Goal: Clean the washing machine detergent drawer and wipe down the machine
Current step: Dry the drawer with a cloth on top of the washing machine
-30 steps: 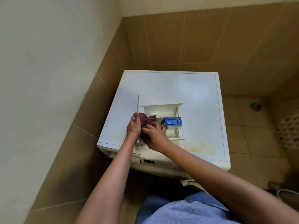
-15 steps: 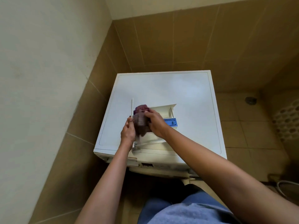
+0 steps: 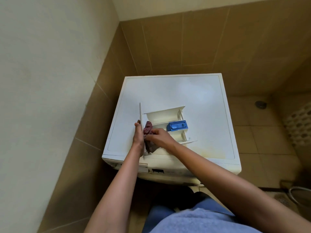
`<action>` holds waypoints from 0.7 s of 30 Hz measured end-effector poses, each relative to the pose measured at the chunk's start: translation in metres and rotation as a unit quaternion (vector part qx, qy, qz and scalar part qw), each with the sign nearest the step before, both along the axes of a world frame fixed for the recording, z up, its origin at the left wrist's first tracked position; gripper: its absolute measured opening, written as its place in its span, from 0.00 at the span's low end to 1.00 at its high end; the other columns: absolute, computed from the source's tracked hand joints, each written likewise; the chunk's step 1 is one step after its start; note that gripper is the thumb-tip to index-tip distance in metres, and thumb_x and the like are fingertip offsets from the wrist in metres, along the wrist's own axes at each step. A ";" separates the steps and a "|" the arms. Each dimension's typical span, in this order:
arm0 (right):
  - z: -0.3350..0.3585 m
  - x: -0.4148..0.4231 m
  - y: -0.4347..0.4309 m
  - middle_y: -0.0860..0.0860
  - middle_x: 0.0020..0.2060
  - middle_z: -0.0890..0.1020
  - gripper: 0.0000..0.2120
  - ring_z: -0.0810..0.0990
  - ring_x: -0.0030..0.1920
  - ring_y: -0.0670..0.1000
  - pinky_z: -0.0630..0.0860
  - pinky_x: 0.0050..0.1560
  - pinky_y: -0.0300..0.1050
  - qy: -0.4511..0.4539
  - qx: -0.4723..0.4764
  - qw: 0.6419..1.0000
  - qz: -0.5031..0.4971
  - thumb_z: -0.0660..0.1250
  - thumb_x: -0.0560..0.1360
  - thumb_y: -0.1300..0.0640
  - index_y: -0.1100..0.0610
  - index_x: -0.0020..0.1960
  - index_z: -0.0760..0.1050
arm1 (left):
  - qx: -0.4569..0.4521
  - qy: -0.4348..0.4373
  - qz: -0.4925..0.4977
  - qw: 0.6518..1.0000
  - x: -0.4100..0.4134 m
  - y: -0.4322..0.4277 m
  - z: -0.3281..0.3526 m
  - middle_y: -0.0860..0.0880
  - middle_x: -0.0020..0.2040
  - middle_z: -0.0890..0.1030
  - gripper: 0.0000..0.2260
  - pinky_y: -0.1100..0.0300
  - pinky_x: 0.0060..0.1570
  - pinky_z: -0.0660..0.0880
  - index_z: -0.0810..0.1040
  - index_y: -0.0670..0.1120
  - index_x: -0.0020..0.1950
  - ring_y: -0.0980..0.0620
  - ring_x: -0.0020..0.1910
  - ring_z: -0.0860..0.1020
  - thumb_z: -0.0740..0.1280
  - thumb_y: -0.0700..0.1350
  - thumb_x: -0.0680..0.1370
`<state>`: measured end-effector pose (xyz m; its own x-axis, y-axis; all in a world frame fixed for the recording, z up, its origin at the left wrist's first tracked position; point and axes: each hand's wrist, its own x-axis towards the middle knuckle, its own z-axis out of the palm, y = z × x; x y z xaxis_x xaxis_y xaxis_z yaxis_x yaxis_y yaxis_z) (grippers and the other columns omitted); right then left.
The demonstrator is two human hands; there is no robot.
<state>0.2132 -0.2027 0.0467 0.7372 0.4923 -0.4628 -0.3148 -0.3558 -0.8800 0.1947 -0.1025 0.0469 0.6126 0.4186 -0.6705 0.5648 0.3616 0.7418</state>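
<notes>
On the washing machine (image 3: 193,91) top: the detergent drawer (image 3: 161,115) lies out of its slot, long axis running left to right, front panel (image 3: 141,113) at the left end.
Left hand (image 3: 138,137): holds the drawer by that panel, steadying it.
Right hand (image 3: 161,137): fingers curled round a maroon cloth (image 3: 149,131), pressed just inside the panel.
Next stretch: compartments run rightward from the cloth, so the right hand is nearer (my judgement).
Drawer look: off-white plastic, blue insert (image 3: 176,126) in the middle channel.
Surface: yellowish stain (image 3: 212,153) nearby.

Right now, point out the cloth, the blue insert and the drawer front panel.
cloth (image 3: 148,129), head view, bunched upper part.
blue insert (image 3: 176,126), head view, top face.
drawer front panel (image 3: 141,113), head view, bare upper stretch.
</notes>
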 end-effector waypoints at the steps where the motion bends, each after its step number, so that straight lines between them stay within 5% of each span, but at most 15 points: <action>1: 0.003 -0.002 0.002 0.55 0.41 0.82 0.05 0.82 0.45 0.56 0.79 0.52 0.54 -0.018 -0.011 1.000 0.007 0.69 0.71 0.53 0.54 0.43 0.78 | -0.055 -0.016 0.006 0.998 0.000 0.001 0.003 0.42 0.45 0.81 0.30 0.56 0.40 0.78 0.78 0.43 0.56 0.48 0.41 0.81 0.49 0.65 0.80; 4: 0.007 -0.010 0.005 0.53 0.47 0.81 0.17 0.79 0.48 0.54 0.77 0.47 0.48 -0.139 -0.098 0.985 0.040 0.72 0.69 0.53 0.55 0.55 0.74 | -0.143 -0.051 0.014 0.988 0.003 0.006 0.007 0.39 0.40 0.80 0.25 0.47 0.55 0.76 0.77 0.41 0.44 0.41 0.42 0.80 0.61 0.64 0.76; 8: 0.007 -0.015 -0.004 0.56 0.46 0.79 0.21 0.77 0.47 0.57 0.72 0.43 0.46 -0.243 -0.147 0.959 0.023 0.69 0.70 0.57 0.57 0.61 0.71 | -0.150 -0.069 -0.007 0.986 0.011 0.005 0.010 0.39 0.44 0.78 0.17 0.46 0.55 0.76 0.77 0.40 0.48 0.39 0.48 0.79 0.68 0.55 0.75; 12: 0.007 -0.009 -0.025 0.55 0.45 0.79 0.13 0.76 0.46 0.56 0.67 0.40 0.44 -0.342 -0.171 0.924 0.019 0.66 0.70 0.62 0.59 0.54 0.74 | -0.167 -0.100 0.010 0.981 0.024 0.015 0.023 0.41 0.48 0.77 0.19 0.46 0.49 0.76 0.75 0.44 0.55 0.43 0.47 0.77 0.66 0.59 0.75; 17: 0.003 0.003 -0.047 0.56 0.43 0.79 0.12 0.76 0.43 0.58 0.74 0.41 0.50 -0.460 -0.210 0.861 0.060 0.65 0.69 0.62 0.58 0.53 0.75 | -0.236 -0.069 0.034 0.969 0.044 0.054 0.024 0.40 0.64 0.71 0.35 0.23 0.51 0.68 0.64 0.45 0.69 0.32 0.62 0.71 0.63 0.68 0.73; 21: -0.001 0.001 -0.063 0.53 0.38 0.78 0.08 0.77 0.36 0.56 0.71 0.33 0.46 -0.548 -0.228 0.801 0.079 0.61 0.72 0.59 0.56 0.50 0.75 | -0.248 -0.023 -0.015 0.968 0.045 0.068 0.036 0.35 0.59 0.77 0.34 0.30 0.57 0.72 0.69 0.39 0.64 0.32 0.58 0.76 0.61 0.67 0.75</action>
<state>0.2139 -0.2659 0.0461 0.7686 0.5839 0.2614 0.6388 -0.6778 -0.3642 0.2401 -0.0348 0.0826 0.6535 0.0338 -0.7562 0.5510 0.6637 0.5058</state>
